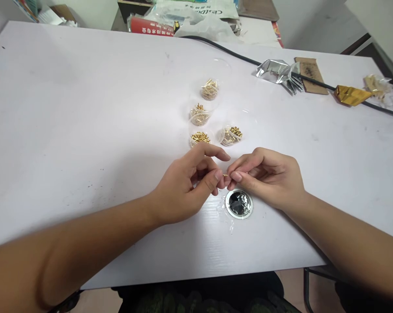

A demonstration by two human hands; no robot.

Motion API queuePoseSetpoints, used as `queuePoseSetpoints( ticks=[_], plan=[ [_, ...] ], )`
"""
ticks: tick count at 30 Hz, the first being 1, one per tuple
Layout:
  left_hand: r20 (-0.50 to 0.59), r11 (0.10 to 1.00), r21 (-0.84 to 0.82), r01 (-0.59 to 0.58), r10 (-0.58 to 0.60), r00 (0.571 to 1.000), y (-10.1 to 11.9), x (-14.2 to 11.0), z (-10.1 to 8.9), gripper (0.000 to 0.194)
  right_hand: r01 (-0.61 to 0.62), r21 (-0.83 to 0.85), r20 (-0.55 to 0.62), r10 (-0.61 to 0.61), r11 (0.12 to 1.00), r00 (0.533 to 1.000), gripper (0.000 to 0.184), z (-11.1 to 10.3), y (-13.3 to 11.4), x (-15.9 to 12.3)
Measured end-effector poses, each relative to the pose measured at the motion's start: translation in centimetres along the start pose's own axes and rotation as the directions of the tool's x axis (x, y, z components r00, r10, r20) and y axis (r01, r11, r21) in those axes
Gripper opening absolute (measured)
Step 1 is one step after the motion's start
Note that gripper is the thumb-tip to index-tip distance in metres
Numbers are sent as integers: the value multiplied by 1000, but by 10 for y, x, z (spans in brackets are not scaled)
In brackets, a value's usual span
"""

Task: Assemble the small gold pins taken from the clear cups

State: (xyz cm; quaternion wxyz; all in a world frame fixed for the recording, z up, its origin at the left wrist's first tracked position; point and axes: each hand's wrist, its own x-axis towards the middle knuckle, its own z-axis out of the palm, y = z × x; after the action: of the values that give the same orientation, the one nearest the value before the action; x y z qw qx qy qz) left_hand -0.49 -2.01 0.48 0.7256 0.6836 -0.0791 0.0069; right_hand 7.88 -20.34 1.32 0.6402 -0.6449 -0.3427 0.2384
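My left hand (190, 184) and my right hand (268, 178) meet fingertip to fingertip above the white table (69, 130). Both are pinched on a tiny gold pin (225, 175) held between them. Just below the fingertips lies a small round dish (238, 204) with a dark shiny inside. Beyond my hands stand several small clear cups of gold pins: one (199, 138) closest to my left hand, one (231, 135) to its right, one (199, 114) behind, and one (210, 89) farthest.
A black cable (245, 56) runs across the far right of the table. Beside it lie a crumpled silver foil bag (276, 70), a brown card (310, 74), a gold foil packet (351, 94) and a clear bag (381, 87). Plastic bags and packets (183, 19) are piled beyond the far edge.
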Motion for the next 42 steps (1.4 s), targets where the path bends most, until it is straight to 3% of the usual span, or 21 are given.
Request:
queuePoseSetpoints(
  ticks=[8,15,27,35,42],
  plan=[
    [13,1000,5,-9,9,1000,-1,0,0,18,4,-32,49,-3,999,999,12,-4,4,0],
    [36,999,37,3,-4,999,-2,-1,-1,19,54,-150,-18,-57,987,998,11,-2,5,0],
    [10,997,78,12,-13,1000,-1,-1,-1,17,62,-131,-45,-68,990,997,14,2,4,-3],
    [15,998,70,6,-7,1000,-3,-1,-1,17,197,-306,-13,-211,931,977,17,2,2,-3],
    [10,997,70,15,-16,1000,-3,-1,-1,17,204,-402,-10,-227,892,974,16,3,2,-4]
  ],
)
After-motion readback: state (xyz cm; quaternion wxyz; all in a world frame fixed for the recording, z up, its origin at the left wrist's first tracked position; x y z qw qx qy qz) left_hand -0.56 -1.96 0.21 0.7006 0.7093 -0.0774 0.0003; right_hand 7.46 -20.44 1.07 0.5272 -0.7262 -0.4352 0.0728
